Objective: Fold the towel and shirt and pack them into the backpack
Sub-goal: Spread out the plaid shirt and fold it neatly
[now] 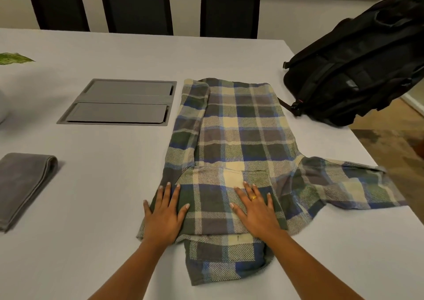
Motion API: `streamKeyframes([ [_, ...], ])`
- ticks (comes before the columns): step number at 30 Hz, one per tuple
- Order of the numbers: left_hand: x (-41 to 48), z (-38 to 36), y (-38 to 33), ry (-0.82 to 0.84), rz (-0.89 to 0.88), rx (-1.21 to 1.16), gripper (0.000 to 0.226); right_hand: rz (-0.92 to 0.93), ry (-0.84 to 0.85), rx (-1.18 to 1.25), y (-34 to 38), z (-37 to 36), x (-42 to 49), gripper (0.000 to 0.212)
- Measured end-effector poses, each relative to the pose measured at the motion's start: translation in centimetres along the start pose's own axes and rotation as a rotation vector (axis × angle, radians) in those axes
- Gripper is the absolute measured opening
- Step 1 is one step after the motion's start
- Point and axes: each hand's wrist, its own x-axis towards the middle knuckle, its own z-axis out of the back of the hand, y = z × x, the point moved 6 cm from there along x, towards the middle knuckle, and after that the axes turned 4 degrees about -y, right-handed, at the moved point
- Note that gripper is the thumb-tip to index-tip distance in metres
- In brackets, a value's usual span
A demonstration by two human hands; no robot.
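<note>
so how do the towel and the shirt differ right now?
The towel is plain grey; the shirt is green, blue and cream plaid. The towel is folded compactly; the shirt is only partly folded, one sleeve spread out. Nothing touches the towel; the left hand and right hand press flat on the shirt. Both lie on the table.

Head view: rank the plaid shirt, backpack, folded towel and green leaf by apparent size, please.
1. plaid shirt, though it lies nearest.
2. backpack, partly cut off at the right edge.
3. folded towel, cut off at left.
4. green leaf, clearly smallest.
</note>
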Motion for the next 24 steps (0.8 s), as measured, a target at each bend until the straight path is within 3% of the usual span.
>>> streamKeyframes([
  [7, -0.1, 0.3, -0.2, 0.008, -0.028, 0.041, 0.104, 0.088, 0.189, -0.062, 0.1, 0.3, -0.3, 0.120],
  [21, 0.0, 1.6, 4.7, 0.071, -0.077, 0.150, 0.094, 0.017, 0.110, -0.015, 4.9, -2.6, -1.7, 0.120],
  [24, 0.2, 1.9, 4.9, 0.138, -0.049, 0.156, 0.072, -0.011, 0.102, -0.003, 5.7, -2.9, -1.9, 0.116],
])
